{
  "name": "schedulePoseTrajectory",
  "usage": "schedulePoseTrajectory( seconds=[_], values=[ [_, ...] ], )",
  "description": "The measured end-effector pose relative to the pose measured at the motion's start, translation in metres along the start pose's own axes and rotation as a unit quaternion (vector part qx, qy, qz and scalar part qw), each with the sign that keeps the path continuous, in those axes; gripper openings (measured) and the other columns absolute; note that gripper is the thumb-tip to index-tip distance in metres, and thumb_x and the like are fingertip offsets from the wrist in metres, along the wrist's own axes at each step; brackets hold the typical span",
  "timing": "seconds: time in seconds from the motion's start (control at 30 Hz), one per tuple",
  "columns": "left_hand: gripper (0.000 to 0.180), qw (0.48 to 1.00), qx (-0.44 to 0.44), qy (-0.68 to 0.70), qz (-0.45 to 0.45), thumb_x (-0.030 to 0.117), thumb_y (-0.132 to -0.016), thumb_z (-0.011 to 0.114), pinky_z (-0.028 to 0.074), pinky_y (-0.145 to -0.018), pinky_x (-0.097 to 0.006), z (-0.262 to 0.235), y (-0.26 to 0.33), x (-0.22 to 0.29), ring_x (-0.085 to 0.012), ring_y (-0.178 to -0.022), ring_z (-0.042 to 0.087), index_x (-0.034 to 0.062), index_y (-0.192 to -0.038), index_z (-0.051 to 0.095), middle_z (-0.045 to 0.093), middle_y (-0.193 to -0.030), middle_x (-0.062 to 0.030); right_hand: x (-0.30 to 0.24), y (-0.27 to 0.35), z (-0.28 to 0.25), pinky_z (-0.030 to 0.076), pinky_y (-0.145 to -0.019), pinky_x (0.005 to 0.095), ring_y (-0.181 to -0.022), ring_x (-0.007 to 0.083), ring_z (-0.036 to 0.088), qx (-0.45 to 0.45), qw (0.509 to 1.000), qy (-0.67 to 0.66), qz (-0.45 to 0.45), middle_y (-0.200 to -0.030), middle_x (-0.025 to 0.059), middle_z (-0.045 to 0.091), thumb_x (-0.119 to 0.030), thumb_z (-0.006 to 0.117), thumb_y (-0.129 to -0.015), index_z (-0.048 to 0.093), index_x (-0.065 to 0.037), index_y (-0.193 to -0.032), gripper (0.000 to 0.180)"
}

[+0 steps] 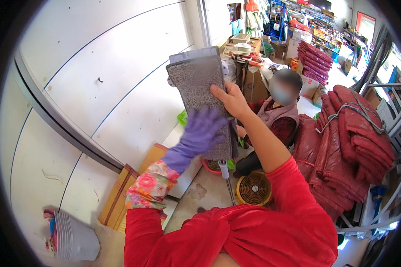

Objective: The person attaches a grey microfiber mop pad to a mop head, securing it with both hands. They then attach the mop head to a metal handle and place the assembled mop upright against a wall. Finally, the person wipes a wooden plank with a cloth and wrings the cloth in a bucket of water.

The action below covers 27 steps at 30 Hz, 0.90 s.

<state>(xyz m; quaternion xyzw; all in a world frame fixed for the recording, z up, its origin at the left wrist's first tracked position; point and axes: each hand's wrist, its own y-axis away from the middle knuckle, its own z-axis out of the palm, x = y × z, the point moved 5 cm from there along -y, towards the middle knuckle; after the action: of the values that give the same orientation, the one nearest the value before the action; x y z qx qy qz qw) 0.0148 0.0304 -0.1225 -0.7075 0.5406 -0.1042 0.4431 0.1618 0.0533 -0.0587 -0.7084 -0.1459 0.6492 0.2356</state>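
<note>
Two hands are raised against a flat grey mop head (200, 95), held upright in front of the person's chest, its fuzzy pad facing them. Only the head view shows it. The right hand (229, 100), bare, grips the mop head's right edge, thumb laid across the pad and fingers curled out of sight behind it. The left hand (202, 131), in a purple glove, lies spread flat on the lower part of the pad, just below the right hand. Below the mop head its metal handle (227, 182) hangs toward the floor. Beside the handle's lower end sits a round yellow fan (254, 189). Right of the mop head, a seated person (278, 115) and bundled red quilts (352, 147).
</note>
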Motion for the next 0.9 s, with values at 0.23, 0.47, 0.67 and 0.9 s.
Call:
schedulePoseTrajectory(
  seconds=[0.23, 0.47, 0.67, 0.9],
  values=[
    [0.067, 0.994, 0.028, -0.022, -0.106, 0.045, -0.079, 0.063, 0.017, -0.110, -0.055, -0.032, -0.046, -0.028, -0.0353, -0.134, 0.029, 0.0126, -0.135, 0.046, 0.034, -0.146, -0.0154, -0.001, -0.002, 0.001, 0.045, -0.071, 0.0262, -0.079, 0.0091, 0.054, -0.001, 0.995, -0.088, 0.044, -0.089, 0.0013, 0.062, -0.034, 0.062, -0.091, 0.061, 0.002, -0.103, 0.037],
    [0.080, 0.991, -0.066, 0.062, -0.095, 0.041, -0.077, 0.067, 0.019, -0.108, -0.061, 0.019, 0.029, 0.021, -0.0418, -0.131, 0.032, 0.0027, -0.140, 0.036, 0.032, -0.143, -0.0225, 0.009, 0.000, -0.013, 0.046, -0.071, 0.0272, -0.078, 0.0092, 0.055, 0.005, 0.997, -0.076, 0.033, -0.089, 0.0023, 0.063, -0.030, 0.061, -0.093, 0.061, 0.002, -0.103, 0.034],
    [0.066, 0.762, 0.215, 0.448, -0.415, 0.016, -0.079, 0.075, 0.040, -0.100, -0.040, -0.052, -0.044, -0.042, -0.0294, -0.118, 0.049, -0.0012, -0.133, 0.041, 0.047, -0.131, -0.0192, 0.004, 0.008, 0.000, 0.047, -0.071, 0.0265, -0.079, 0.0094, 0.057, -0.035, 0.992, -0.112, 0.038, -0.092, 0.0023, 0.063, -0.031, 0.059, -0.094, 0.060, 0.002, -0.109, 0.036],
    [0.057, 0.531, 0.144, 0.673, -0.495, 0.009, -0.078, 0.076, 0.052, -0.084, -0.032, -0.048, -0.045, -0.072, -0.0215, -0.098, 0.062, 0.0013, -0.126, 0.047, 0.062, -0.112, -0.0116, -0.007, 0.009, 0.009, 0.048, -0.075, 0.0269, -0.084, 0.0101, 0.058, -0.075, 0.994, -0.062, 0.049, -0.097, 0.0041, 0.064, -0.033, 0.060, -0.093, 0.058, 0.003, -0.112, 0.041]
  ],
)
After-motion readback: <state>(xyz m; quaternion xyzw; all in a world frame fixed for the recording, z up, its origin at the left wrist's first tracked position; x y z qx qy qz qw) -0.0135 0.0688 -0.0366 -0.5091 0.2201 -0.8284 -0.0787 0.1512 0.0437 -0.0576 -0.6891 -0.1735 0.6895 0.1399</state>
